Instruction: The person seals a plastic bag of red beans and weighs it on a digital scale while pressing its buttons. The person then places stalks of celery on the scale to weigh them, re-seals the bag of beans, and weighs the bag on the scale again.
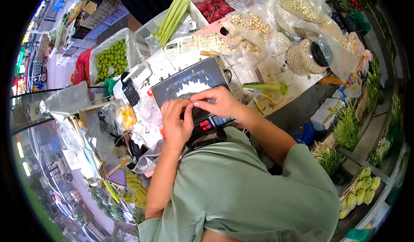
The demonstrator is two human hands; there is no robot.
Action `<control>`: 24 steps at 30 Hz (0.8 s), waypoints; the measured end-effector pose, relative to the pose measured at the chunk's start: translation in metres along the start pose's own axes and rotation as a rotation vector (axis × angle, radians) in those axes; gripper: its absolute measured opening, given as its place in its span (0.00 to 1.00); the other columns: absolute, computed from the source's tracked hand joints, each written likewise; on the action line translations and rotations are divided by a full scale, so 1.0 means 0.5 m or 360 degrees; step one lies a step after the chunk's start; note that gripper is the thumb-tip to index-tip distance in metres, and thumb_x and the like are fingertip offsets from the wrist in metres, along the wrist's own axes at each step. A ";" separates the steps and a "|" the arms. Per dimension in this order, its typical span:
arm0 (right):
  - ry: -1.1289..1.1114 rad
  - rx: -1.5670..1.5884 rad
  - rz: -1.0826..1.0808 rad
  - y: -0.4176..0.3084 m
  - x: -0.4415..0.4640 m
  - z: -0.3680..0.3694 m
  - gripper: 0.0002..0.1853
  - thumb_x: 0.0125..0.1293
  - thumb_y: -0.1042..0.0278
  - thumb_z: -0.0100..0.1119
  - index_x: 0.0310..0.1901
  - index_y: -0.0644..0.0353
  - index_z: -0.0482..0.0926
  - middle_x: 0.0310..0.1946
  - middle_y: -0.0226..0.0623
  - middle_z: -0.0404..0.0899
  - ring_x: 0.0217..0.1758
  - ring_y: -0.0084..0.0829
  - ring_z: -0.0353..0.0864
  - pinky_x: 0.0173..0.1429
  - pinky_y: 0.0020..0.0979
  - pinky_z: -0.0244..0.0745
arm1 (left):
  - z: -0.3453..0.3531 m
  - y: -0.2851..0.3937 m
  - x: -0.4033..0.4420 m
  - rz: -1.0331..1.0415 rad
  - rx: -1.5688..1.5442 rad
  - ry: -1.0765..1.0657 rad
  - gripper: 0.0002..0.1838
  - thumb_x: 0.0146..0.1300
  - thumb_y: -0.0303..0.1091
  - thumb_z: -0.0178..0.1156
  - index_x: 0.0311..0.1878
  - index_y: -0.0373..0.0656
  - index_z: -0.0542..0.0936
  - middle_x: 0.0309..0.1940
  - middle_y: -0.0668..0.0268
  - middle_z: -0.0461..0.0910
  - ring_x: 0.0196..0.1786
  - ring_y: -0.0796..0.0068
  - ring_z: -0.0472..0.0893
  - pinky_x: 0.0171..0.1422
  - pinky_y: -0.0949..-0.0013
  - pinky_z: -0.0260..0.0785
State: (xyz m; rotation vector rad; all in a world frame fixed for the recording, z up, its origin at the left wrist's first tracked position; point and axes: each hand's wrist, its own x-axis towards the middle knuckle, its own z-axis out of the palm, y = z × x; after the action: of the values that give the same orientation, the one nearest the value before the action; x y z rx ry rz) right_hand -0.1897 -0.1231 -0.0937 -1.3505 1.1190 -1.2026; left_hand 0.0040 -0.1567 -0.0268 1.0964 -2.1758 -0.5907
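Pale, cluttered stall table [297, 82] all around. Holding left hand [174, 119] and right hand [219, 102] together at the fingertips, over the near part of a dark weighing scale [168, 87] on that table – cannot tell whether clamped on anything. On the scale's near side, red lit digits [204, 124]. Beyond the far edge, a yellow-handled tool [209, 53]; to the right, a cut green stalk [261, 86] and a tilted jar [300, 57]. To the left, a black keypad device [130, 91] and round green fruit [111, 58]. Farthest off – long green stems [172, 20] and dark red onions [215, 8].
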 end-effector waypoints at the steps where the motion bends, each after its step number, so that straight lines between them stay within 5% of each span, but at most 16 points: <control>1: -0.0013 0.0003 -0.0001 0.001 0.002 0.000 0.11 0.73 0.68 0.71 0.52 0.63 0.90 0.46 0.39 0.93 0.47 0.24 0.91 0.55 0.28 0.84 | -0.001 0.001 -0.001 -0.0009 0.0006 0.0008 0.05 0.64 0.26 0.72 0.41 0.42 0.85 0.39 0.62 0.86 0.45 0.58 0.83 0.59 0.57 0.69; 7: 0.0032 0.0000 -0.0115 -0.011 0.013 0.007 0.07 0.69 0.76 0.73 0.47 0.63 0.89 0.43 0.36 0.91 0.43 0.27 0.90 0.49 0.29 0.84 | -0.040 -0.005 -0.014 -0.0037 0.0155 -0.0093 0.05 0.67 0.29 0.71 0.44 0.43 0.86 0.42 0.61 0.87 0.48 0.58 0.83 0.63 0.58 0.67; 17: 0.0036 -0.0280 -0.0447 -0.033 0.033 0.031 0.06 0.68 0.74 0.70 0.42 0.64 0.84 0.44 0.42 0.88 0.47 0.44 0.88 0.52 0.39 0.83 | -0.036 -0.024 -0.022 -0.0034 0.0232 -0.0103 0.06 0.67 0.25 0.68 0.45 0.44 0.82 0.42 0.64 0.84 0.48 0.57 0.81 0.65 0.56 0.63; 24: 0.0188 -0.0209 -0.0424 -0.029 0.031 0.031 0.05 0.68 0.75 0.71 0.41 0.64 0.84 0.42 0.41 0.88 0.45 0.42 0.88 0.51 0.38 0.83 | -0.083 -0.069 -0.054 -0.0040 0.0353 -0.0111 0.05 0.67 0.26 0.68 0.44 0.45 0.84 0.42 0.66 0.86 0.49 0.60 0.82 0.67 0.56 0.62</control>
State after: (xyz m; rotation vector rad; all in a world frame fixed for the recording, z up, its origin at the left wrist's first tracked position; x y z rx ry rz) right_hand -0.1725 -0.1357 -0.0785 -1.5839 1.1428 -1.4371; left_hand 0.0643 -0.1582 -0.0279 1.2359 -2.3337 -0.4109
